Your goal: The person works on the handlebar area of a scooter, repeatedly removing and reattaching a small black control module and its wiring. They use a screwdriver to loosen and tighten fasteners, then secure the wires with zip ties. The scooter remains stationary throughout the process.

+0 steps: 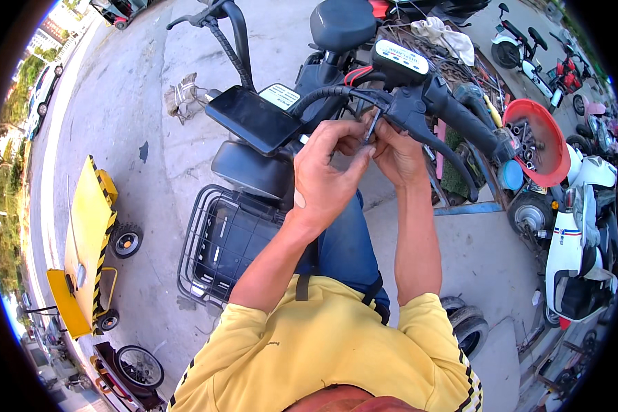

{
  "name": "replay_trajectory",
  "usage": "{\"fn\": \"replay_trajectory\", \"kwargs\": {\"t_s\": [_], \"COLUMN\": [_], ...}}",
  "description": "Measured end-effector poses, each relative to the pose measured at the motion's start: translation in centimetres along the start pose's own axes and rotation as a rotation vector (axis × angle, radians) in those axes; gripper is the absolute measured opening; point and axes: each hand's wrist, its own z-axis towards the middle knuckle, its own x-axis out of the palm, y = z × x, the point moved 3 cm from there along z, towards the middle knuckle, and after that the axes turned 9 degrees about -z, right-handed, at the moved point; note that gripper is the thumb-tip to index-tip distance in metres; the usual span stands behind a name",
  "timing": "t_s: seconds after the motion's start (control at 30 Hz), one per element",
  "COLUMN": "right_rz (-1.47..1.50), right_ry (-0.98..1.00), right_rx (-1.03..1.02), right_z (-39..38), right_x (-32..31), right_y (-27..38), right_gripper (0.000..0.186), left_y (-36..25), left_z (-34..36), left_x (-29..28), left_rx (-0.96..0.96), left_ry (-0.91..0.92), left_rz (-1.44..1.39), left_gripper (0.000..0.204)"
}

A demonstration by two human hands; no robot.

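Note:
My left hand (326, 168) is closed, thumb and fingertips on a thin grey piece (373, 123) below the handlebar's brake lever housing (405, 113). My right hand (402, 154) is closed beside it, fingertips at the same piece; what exactly they grip is partly hidden. Red wires (357, 74) and a black cable loop above my fingers, near a small display unit (398, 58). A dark phone-like screen (250, 117) sits left of my hands. A wire basket (226, 244) is on the vehicle below.
A red basin of sockets (553, 151) and a blue tub (511, 175) sit at right among scattered tools. White scooters (570, 240) stand beyond. A yellow cart (82, 233) and a spoked wheel (139, 365) are at left. Tyres (470, 329) lie at lower right.

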Motion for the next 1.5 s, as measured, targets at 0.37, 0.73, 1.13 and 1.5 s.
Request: {"fn": "replay_trajectory", "kwargs": {"t_s": [0.37, 0.73, 1.13, 1.5], "right_rz": [0.104, 0.156, 0.147, 0.121], "right_ry": [0.079, 0.026, -0.042, 0.002], "right_rx": [-0.046, -0.129, -0.082, -0.003], "right_z": [-0.3, -0.4, -0.5, -0.3], "right_x": [0.1, 1.5, 1.5, 0.7], "right_y": [-0.4, -1.2, -1.7, -1.4], "right_gripper": [0.023, 0.019, 0.016, 0.018], "left_y": [-0.7, 1.0, 0.5, 0.7], "left_z": [-0.6, -1.3, -1.1, -0.7], "left_x": [0.2, 0.7, 1.0, 1.5], "left_rx": [0.136, 0.241, 0.257, 0.351], "left_ry": [-0.138, -0.261, -0.259, -0.272], "left_rz": [0.282, 0.194, 0.208, 0.272], "left_gripper": [0.014, 0.013, 0.013, 0.015]}}
